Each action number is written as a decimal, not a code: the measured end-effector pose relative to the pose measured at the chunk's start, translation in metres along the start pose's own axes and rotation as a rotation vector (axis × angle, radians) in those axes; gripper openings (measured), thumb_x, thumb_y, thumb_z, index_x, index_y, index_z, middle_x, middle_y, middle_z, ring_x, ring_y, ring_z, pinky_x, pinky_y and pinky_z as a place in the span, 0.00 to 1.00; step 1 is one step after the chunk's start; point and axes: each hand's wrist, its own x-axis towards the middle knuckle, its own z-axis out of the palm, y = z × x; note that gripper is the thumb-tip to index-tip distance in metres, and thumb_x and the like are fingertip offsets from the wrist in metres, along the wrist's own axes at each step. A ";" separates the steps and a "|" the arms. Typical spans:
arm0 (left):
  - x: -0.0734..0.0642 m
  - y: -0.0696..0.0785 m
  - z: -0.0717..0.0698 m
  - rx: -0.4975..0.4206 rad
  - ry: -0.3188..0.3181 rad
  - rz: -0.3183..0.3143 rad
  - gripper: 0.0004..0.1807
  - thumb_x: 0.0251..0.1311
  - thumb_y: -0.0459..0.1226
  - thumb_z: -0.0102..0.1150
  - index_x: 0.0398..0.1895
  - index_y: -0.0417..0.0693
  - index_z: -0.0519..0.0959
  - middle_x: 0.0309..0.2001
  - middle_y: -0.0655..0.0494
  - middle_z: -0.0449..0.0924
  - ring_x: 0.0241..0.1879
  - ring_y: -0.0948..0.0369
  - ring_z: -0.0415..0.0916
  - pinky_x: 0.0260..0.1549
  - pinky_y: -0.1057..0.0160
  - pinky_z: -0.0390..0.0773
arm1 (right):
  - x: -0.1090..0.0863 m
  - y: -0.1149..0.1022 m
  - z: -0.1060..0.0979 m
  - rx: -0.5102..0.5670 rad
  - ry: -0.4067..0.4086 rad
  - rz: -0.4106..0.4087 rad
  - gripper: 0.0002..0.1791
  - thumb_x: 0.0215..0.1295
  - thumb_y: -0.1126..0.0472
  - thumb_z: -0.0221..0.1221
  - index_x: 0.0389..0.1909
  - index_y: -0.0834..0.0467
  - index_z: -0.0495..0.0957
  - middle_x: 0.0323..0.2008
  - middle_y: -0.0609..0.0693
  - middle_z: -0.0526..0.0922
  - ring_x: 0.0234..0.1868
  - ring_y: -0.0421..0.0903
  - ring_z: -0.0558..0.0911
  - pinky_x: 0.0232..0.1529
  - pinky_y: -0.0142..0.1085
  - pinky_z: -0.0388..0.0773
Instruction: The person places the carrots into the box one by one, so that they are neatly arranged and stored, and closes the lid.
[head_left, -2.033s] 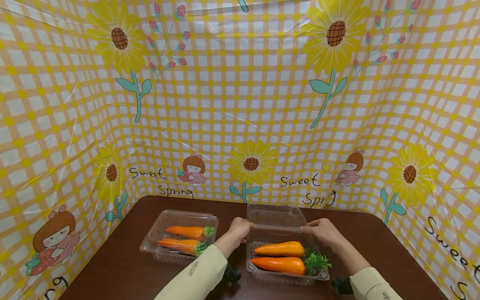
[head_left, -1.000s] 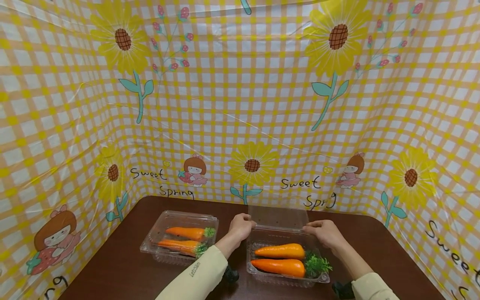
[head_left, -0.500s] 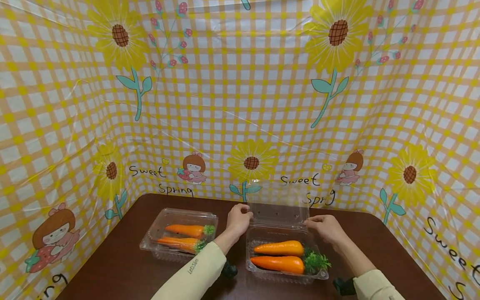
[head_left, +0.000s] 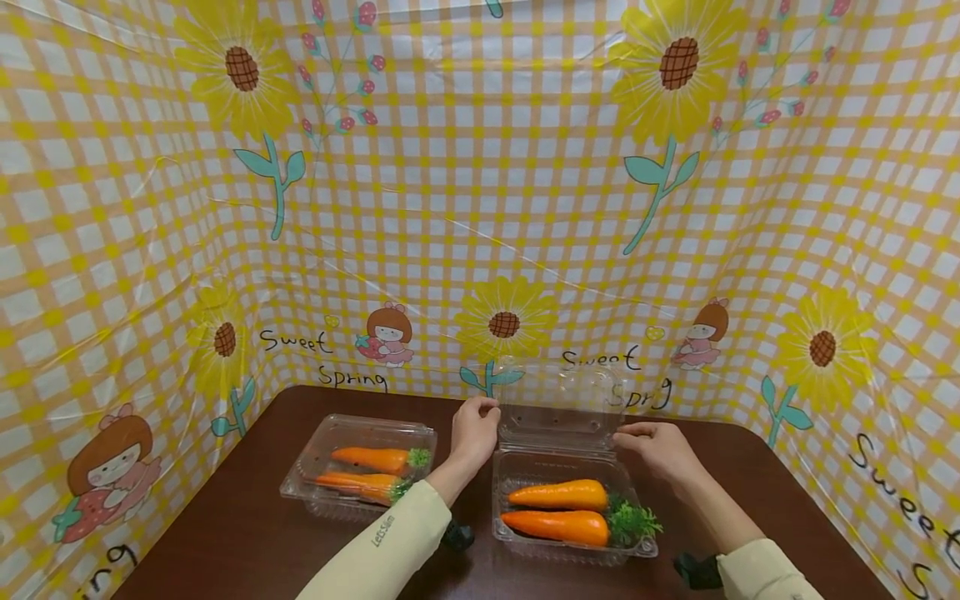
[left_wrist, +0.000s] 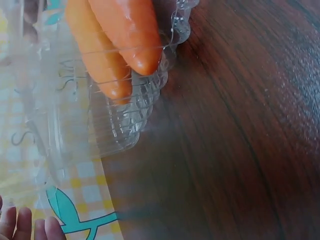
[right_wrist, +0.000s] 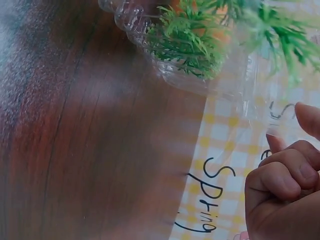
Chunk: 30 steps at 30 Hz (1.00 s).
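In the head view a clear plastic clamshell box (head_left: 573,550) stands on the table with its lid (head_left: 558,421) raised at the back. Two orange carrots (head_left: 558,495) lie side by side in its base, their green tops (head_left: 633,518) at the right. My left hand (head_left: 475,432) pinches the lid's left edge; its fingertips (left_wrist: 24,222) show low in the left wrist view. At the lid's right edge my right hand (head_left: 660,452) pinches with thumb and forefinger, the other fingers (right_wrist: 280,177) curled in the right wrist view.
Left of my left forearm sits a second clear clamshell box (head_left: 330,433), closed over more carrots (head_left: 371,459). Both stand on a dark brown table (head_left: 247,533). A checked, flower-printed cloth (head_left: 442,217) rises behind the table and along both sides.
The right box's lid has swung up from lying low at the back to a steeper tilt. Both hands have risen slightly with its edges. The carrots and left box stay put.
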 end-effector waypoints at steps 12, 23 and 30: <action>-0.007 0.007 -0.006 0.064 0.024 0.060 0.07 0.70 0.38 0.59 0.42 0.47 0.86 0.38 0.57 0.81 0.36 0.61 0.73 0.35 0.61 0.74 | -0.008 -0.002 -0.004 0.024 0.024 -0.025 0.30 0.72 0.46 0.58 0.62 0.66 0.77 0.58 0.66 0.79 0.33 0.49 0.77 0.32 0.40 0.74; -0.023 0.012 -0.012 0.120 0.001 0.105 0.06 0.71 0.40 0.58 0.40 0.52 0.84 0.38 0.63 0.78 0.38 0.62 0.71 0.37 0.60 0.72 | -0.018 0.002 -0.006 -0.004 0.077 -0.116 0.30 0.75 0.45 0.55 0.62 0.67 0.77 0.65 0.66 0.75 0.63 0.64 0.76 0.55 0.53 0.78; -0.035 0.011 -0.017 0.151 -0.010 0.129 0.07 0.71 0.41 0.58 0.41 0.53 0.85 0.41 0.63 0.79 0.40 0.62 0.71 0.37 0.60 0.71 | -0.027 0.002 -0.008 -0.013 0.079 -0.131 0.29 0.74 0.44 0.56 0.62 0.63 0.78 0.61 0.63 0.79 0.58 0.59 0.80 0.50 0.48 0.79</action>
